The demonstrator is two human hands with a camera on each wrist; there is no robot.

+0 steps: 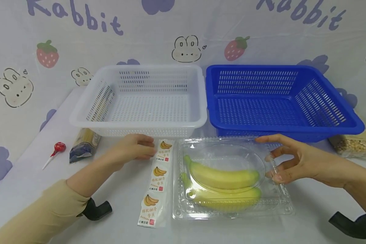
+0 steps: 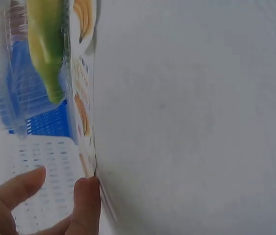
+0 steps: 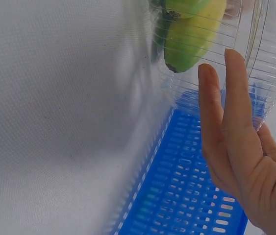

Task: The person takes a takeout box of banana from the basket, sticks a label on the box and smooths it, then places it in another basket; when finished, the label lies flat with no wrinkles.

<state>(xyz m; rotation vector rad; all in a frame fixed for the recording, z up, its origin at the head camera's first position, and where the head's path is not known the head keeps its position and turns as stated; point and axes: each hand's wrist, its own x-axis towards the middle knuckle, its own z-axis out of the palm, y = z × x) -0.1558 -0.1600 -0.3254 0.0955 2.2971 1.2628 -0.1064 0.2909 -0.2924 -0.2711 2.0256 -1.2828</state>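
A clear plastic clamshell box (image 1: 274, 208) lies closed on the table with two yellow-green bananas (image 1: 225, 178) inside. Just left of it runs a strip of banana stickers (image 1: 155, 183), each printed with bananas and writing. My left hand (image 1: 137, 149) is at the far end of the strip, its fingertips right at the edge; the left wrist view shows thumb and index finger apart. At the box's right side is my right hand (image 1: 305, 164), fingers spread, index finger along the back rim and thumb at the side edge. Two of its fingers (image 3: 236, 93) stand straight beside the box wall.
Behind stand a white basket (image 1: 138, 125) and a blue basket (image 1: 286, 127), side by side. A red lollipop (image 1: 59, 147) and a small packet with a dark blue end (image 1: 83, 145) lie at left. A bag of pale grains (image 1: 357, 144) sits at far right.
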